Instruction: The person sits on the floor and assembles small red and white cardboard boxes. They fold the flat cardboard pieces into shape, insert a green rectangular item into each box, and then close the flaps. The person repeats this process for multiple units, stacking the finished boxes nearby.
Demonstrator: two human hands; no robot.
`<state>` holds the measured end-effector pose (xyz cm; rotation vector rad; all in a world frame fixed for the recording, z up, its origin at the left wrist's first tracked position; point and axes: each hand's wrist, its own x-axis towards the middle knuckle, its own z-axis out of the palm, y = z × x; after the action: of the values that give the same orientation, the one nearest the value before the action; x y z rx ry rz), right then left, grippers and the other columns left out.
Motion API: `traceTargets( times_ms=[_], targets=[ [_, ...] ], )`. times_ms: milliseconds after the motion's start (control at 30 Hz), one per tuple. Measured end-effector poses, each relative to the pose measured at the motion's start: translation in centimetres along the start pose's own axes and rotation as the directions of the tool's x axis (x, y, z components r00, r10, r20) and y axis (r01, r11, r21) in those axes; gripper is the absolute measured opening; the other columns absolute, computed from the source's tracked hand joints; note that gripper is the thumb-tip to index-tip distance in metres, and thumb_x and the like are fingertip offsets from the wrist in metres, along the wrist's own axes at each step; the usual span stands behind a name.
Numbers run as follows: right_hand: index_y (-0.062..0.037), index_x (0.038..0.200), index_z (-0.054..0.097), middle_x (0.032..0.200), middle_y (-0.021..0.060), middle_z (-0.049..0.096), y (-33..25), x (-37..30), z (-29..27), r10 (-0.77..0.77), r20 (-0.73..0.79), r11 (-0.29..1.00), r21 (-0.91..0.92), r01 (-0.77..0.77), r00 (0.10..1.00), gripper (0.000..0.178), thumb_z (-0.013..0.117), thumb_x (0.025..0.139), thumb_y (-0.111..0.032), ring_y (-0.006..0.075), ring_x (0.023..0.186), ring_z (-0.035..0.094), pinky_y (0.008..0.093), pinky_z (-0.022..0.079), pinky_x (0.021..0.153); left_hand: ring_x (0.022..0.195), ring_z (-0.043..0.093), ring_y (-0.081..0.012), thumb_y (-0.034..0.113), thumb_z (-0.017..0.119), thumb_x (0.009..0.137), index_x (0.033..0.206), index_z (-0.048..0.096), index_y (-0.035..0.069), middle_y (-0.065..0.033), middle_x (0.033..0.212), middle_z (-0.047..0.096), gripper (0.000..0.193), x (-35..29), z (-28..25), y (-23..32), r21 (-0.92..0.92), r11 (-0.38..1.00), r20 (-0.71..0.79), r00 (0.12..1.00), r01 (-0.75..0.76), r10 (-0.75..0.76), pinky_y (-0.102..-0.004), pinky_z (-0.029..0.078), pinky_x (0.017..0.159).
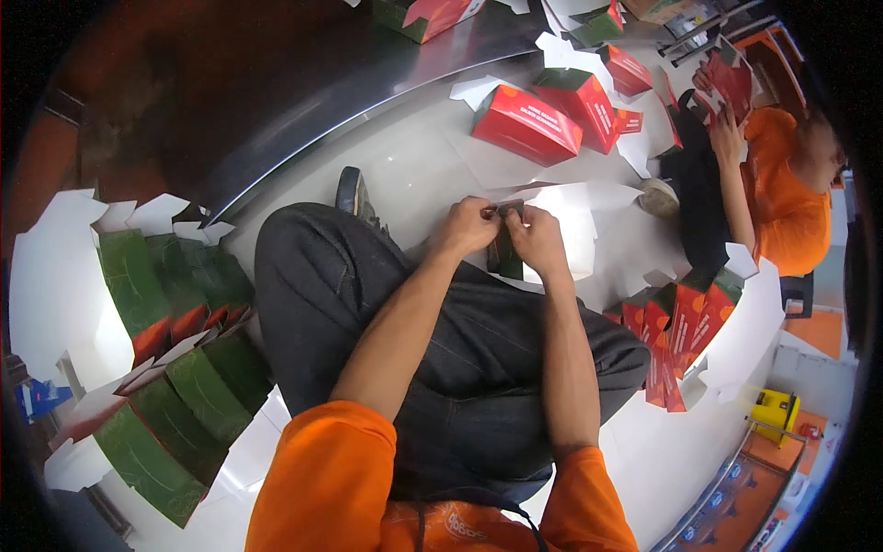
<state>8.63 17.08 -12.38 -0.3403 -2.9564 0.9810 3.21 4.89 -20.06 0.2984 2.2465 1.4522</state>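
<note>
A folding cardboard box (pixel 567 221) is in front of my crossed legs, with its white inner side spread to the right and a dark green panel below my fingers. My left hand (pixel 471 224) is closed, its fingertips pinching the box's dark edge. Right beside it, my right hand (pixel 537 239) pinches the same edge, thumb and fingers pressed together. The two hands almost touch. Exactly which flap lies between the fingertips is hidden.
Stacked green and red boxes (pixel 175 377) stand at my left, with more red boxes (pixel 681 322) at my right. Assembled red boxes (pixel 526 125) lie ahead on the floor. A co-worker in an orange shirt (pixel 786 193) sits at the right, holding a red box (pixel 731 87). A dark steel-edged surface (pixel 303 120) spans the far left.
</note>
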Motion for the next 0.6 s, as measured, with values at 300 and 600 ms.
traceTargets(
  times_ms=[300, 600],
  targets=[
    [0.0004, 0.085, 0.067, 0.083, 0.0267, 0.064, -0.9, 0.4, 1.0, 0.095, -0.039, 0.977, -0.19, -0.101, 0.995, 0.031, 0.049, 0.086, -0.025, 0.0442, 0.08, 0.063, 0.0502, 0.049, 0.075, 0.094, 0.064, -0.0375, 0.019, 0.06, 0.08, 0.102, 0.069, 0.006, -0.0196, 0.098, 0.067, 0.027, -0.6, 0.4, 0.0, -0.056, 0.995, -0.111, 0.991, -0.081, 0.074, -0.0437, 0.051, 0.084],
    [0.0019, 0.081, 0.066, 0.08, 0.0274, 0.063, -3.1, -0.4, -2.2, 0.033, -0.011, 0.995, -0.096, -0.034, 0.999, 0.03, 0.051, 0.086, -0.023, 0.0451, 0.077, 0.062, 0.0493, 0.049, 0.071, 0.092, 0.063, -0.0396, 0.01, 0.063, 0.077, 0.1, 0.068, 0.002, -0.0237, 0.093, 0.066, 0.026, -1.1, 0.6, 0.6, 0.019, 0.984, -0.212, 0.961, -0.178, 0.178, -0.0453, 0.051, 0.081]
  ],
)
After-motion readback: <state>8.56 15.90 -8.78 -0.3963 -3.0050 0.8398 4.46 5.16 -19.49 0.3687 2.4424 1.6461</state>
